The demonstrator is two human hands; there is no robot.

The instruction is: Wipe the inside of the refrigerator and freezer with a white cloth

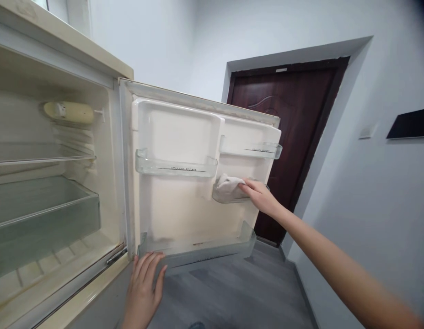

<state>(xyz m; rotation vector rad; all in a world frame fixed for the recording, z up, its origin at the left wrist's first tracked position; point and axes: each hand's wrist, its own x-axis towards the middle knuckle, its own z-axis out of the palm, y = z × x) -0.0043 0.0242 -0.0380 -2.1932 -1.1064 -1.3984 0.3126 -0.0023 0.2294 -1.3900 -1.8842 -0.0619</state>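
Observation:
A fridge door (177, 210) stands wide open, its inner side toward me. My right hand (258, 194) grips a pale grey cloth (229, 183), which is bunched up in the small middle-right door shelf (228, 198). Low on the door, near the hinge side, my left hand (146, 274) rests against the end of the long bottom door shelf (212, 256); its fingers are extended and hold nothing. Brown stains show on the door liner just above that shelf.
To the left is the fridge's inside, with a clear shelf (43, 153), a greenish drawer (47, 224) and a yellowed lamp cover (69, 112). Two more door shelves sit higher up. Behind the fridge door is a dark red room door (287, 96); grey floor (212, 297) lies below.

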